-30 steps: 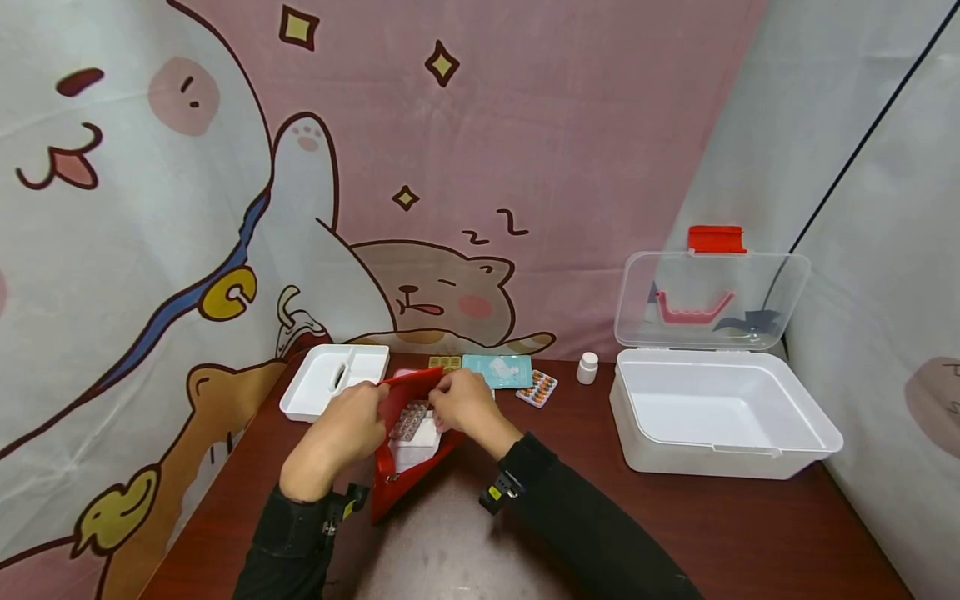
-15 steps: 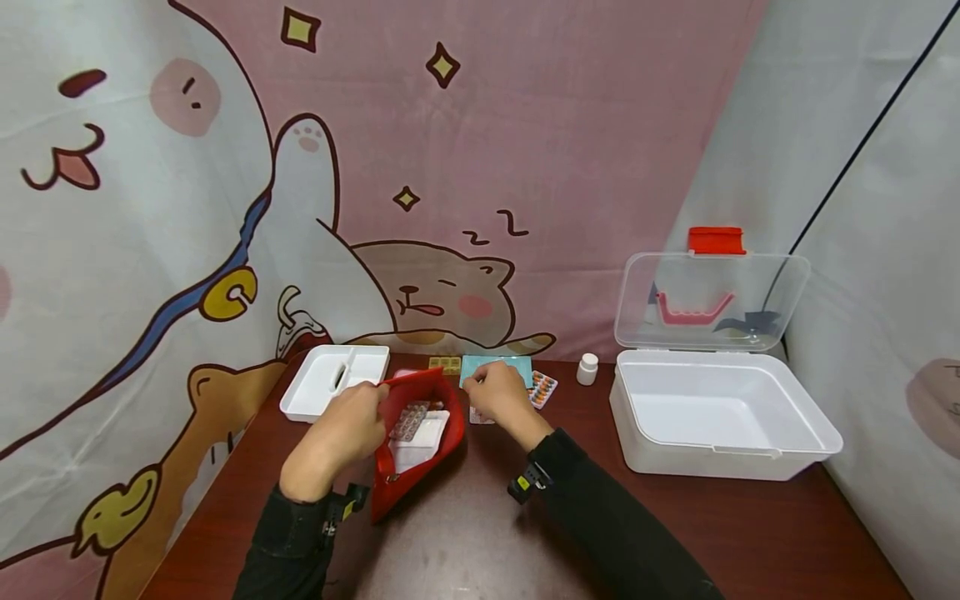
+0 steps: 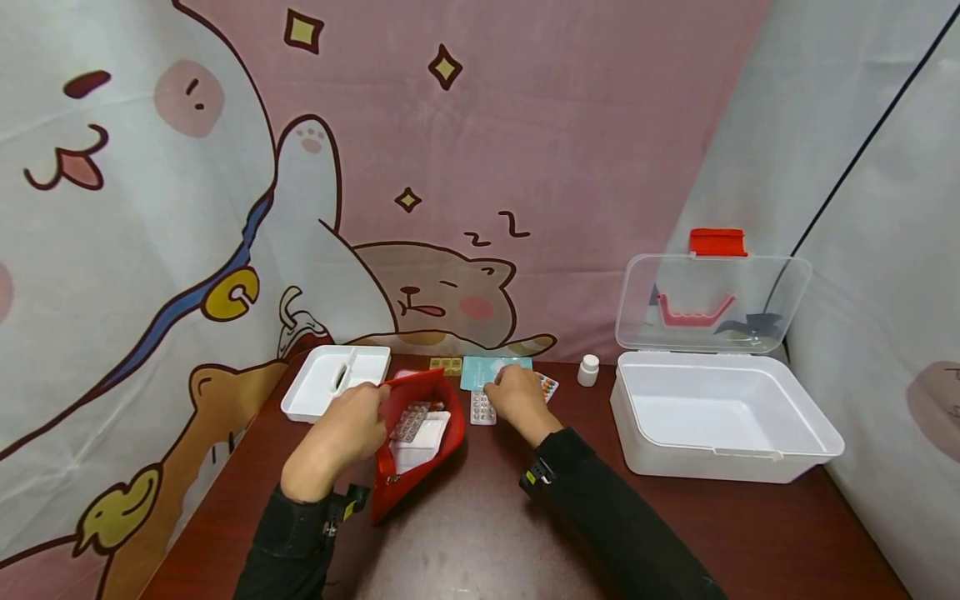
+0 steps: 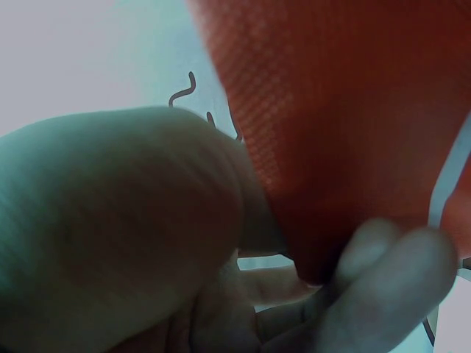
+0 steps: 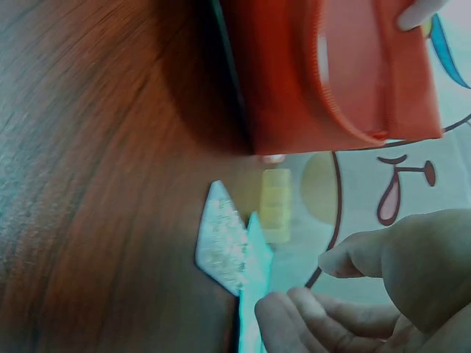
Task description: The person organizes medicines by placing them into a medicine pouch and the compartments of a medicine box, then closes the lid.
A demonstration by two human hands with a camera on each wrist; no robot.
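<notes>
A red zippered pouch (image 3: 420,487) stands on the table with its mouth spread. My left hand (image 3: 347,429) grips its upper left edge; the thumb and fingers pinch the red material in the left wrist view. Inside the pouch lie a clear blister pack (image 3: 409,422) and a folded white item (image 3: 423,435). Over the teal packet (image 3: 476,372) hovers my right hand (image 3: 517,400), thumb apart from loosely bent fingers, nothing between them in the right wrist view. A silvery blister pack (image 3: 482,409) lies beside it, and a blister pack of coloured capsules (image 3: 549,387) is partly hidden behind the hand.
At the back sits a yellow blister-like pack (image 3: 446,365). A white divided tray (image 3: 300,404) is behind the left hand. A small white bottle (image 3: 588,372) stands left of a large white box (image 3: 720,462) with its clear lid raised. A printed cloth hangs behind.
My right hand has left the pouch's right edge and moved right, over the teal packet, uncovering the silvery blister pack. My left hand stays on the pouch.
</notes>
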